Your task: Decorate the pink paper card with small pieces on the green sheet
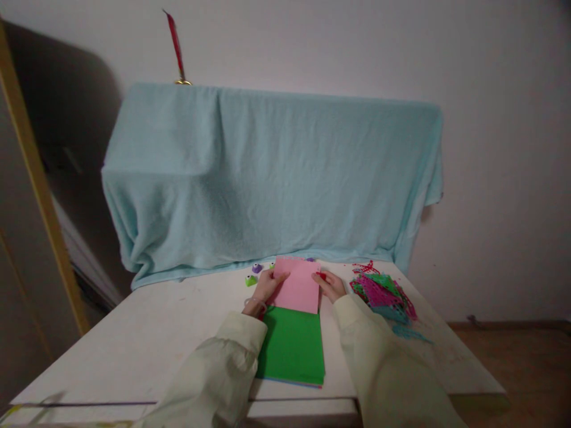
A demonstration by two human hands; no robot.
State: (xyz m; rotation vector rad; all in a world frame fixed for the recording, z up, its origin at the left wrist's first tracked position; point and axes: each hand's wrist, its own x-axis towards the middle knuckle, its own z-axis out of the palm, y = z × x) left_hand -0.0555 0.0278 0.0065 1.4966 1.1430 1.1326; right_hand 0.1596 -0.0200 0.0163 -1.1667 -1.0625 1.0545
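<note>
sleeves: my two pale sleeves come in from the near edge of the desk [147,339], one on each side of the paper.
green sheet: the green sheet [292,348] lies flat on top of a thin stack, nearest to me between my forearms; a bluish edge shows under it at the front.
pink sheet: the pink sheet [297,285] lies just behind the green one and overlaps its far edge; it is flat, with its long sides toward my hands.
left hand: my left hand [266,287] rests on the left edge of the pink sheet, fingers laid on the paper; i think it presses the sheet so it does not slide. this grip is flat and not closed around anything.
right hand: my right hand [331,285] is at the right edge of the pink sheet, and something small and red sits at its fingertips. if this grip pinches the red thing or only touches it, i cannot tell.
small punches: a green piece [250,280] and a purple piece [256,268] stand just left of my left hand, close enough to reach.
cut paper pile: a pile of pink and green lacy scraps [382,292] lies to the right, apart from the sheets.
far side: a light blue towel [272,172] hangs over something behind the desk and touches its far edge.
</note>
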